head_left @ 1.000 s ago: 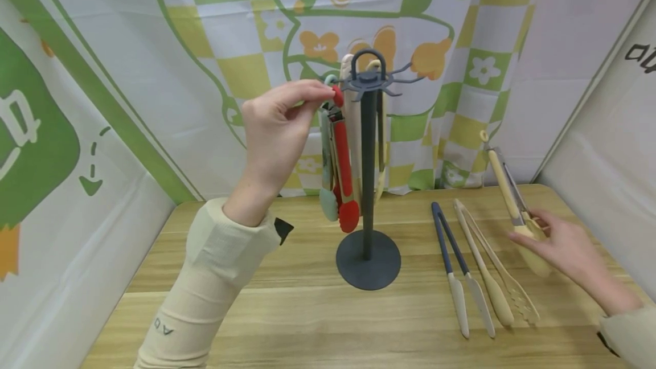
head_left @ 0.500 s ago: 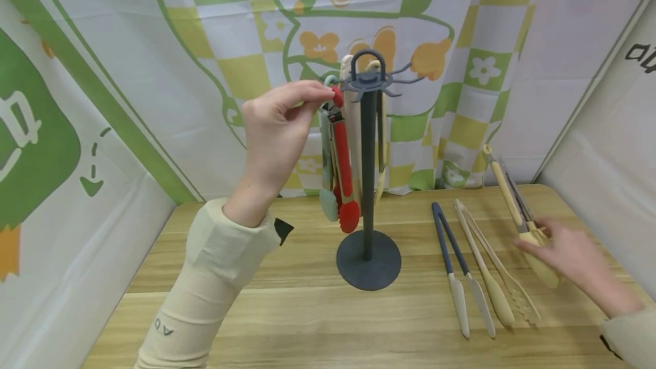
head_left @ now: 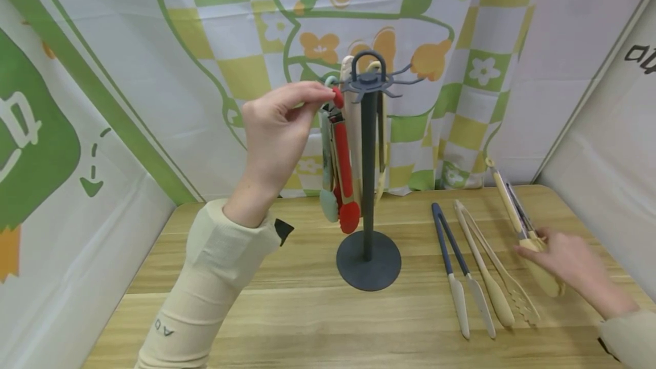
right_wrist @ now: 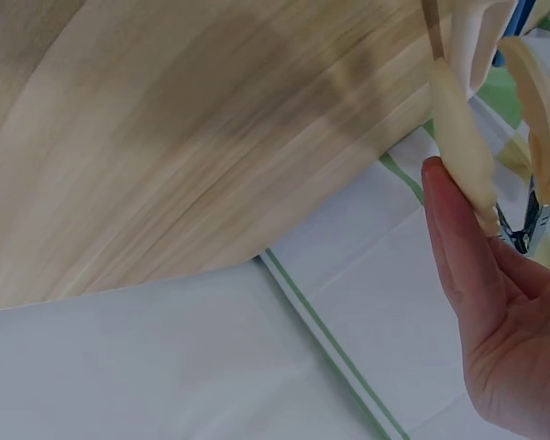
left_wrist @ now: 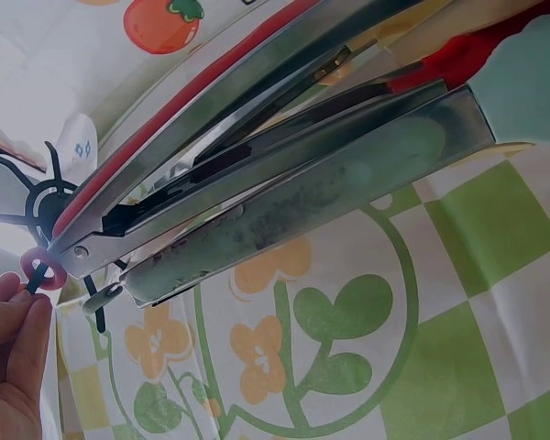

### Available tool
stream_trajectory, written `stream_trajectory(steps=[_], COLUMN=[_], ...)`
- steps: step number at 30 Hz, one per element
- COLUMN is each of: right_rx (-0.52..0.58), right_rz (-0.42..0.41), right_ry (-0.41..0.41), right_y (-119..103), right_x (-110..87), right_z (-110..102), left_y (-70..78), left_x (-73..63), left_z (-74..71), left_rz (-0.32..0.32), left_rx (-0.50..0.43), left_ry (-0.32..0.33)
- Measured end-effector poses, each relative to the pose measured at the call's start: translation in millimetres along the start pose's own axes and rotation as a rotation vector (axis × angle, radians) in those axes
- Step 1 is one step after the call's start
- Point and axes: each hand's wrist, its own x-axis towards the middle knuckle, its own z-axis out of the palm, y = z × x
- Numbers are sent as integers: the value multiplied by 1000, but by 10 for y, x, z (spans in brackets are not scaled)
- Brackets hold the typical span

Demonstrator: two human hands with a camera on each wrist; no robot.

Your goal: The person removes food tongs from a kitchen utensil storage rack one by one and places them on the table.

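Note:
In the head view my left hand (head_left: pixel 279 124) is raised at a dark grey rack (head_left: pixel 368 187), thumb and fingers pinching at the red end loop of red-tipped tongs (head_left: pixel 344 158). The left wrist view shows the red loop (left_wrist: pixel 43 269) around a hook, fingertips right at it. Mint-tipped tongs (head_left: pixel 328 204) hang beside them. At the right, my right hand (head_left: pixel 574 261) holds pale yellow tongs (head_left: pixel 507 198) by their head end, low over the table, loop end pointing away. In the right wrist view its fingers (right_wrist: pixel 463 247) lie against a yellow tong head (right_wrist: pixel 463 137).
Blue-handled tongs (head_left: pixel 451 255) and beige tongs (head_left: pixel 482 261) lie spread on the wooden table (head_left: pixel 246 312), left of the right hand. More beige and yellow tongs hang at the rack's back. A patterned curtain (head_left: pixel 220 44) stands behind, white walls at both sides.
My right hand has lowered the yellow tongs toward the table, their loop end dropping and the whole shifting slightly right and nearer. My left hand stays at the red loop.

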Motion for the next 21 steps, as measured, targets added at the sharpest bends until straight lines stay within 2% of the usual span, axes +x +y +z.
stream_trajectory(steps=[12,21], right_rx=[0,-1], right_rz=[22,3], right_ry=[-71,-135], right_y=[90,98], right_x=[42,58], right_z=[76,96], left_y=[0,6], left_x=[-8,-1], left_z=[-3,1], left_rz=[-1,-1], left_rx=[-11,-15], left_ry=[-2,1])
